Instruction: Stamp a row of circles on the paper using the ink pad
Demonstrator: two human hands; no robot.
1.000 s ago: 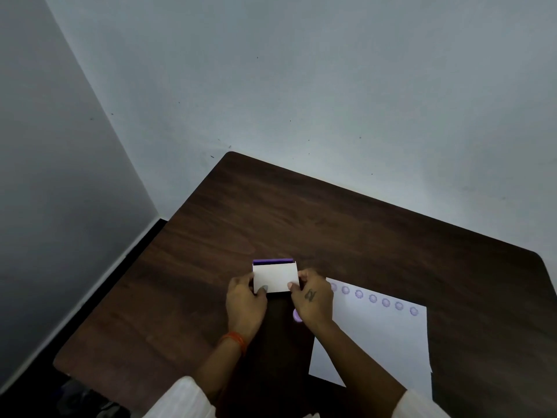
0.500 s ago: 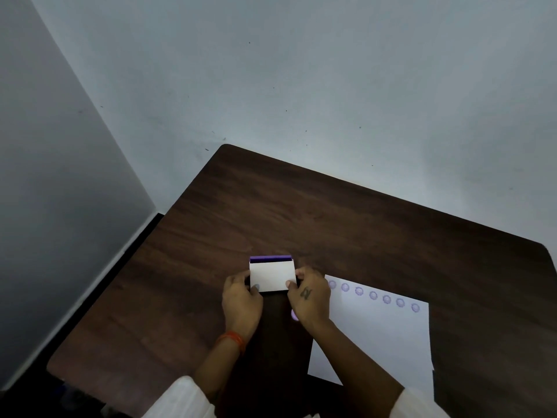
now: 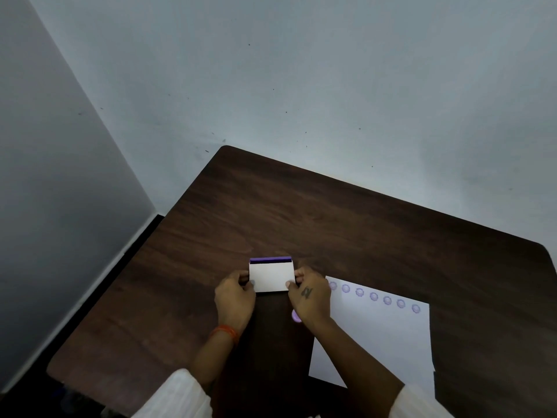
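The left hand (image 3: 235, 300) pinches the left edge of the ink pad (image 3: 272, 277), thumb and fingers closed on it; an orange thread band (image 3: 224, 333) circles that wrist. The ink pad is a small box with a white lid nearly down over a purple base, only a dark purple strip showing at its 12 o'clock edge; whether it rests on the table (image 3: 331, 224) or is lifted I cannot tell. The right hand (image 3: 310, 300) grips the pad's right edge the same way. A lilac stamp (image 3: 296, 315) peeks out at that hand's 7 o'clock side. At 3 o'clock lies the paper (image 3: 379, 342), a row of seven purple circles (image 3: 373, 296) along its far edge. Bare wood spreads wide from 11 to 2 o'clock, up to the rounded table corner by the wall (image 3: 301, 86).
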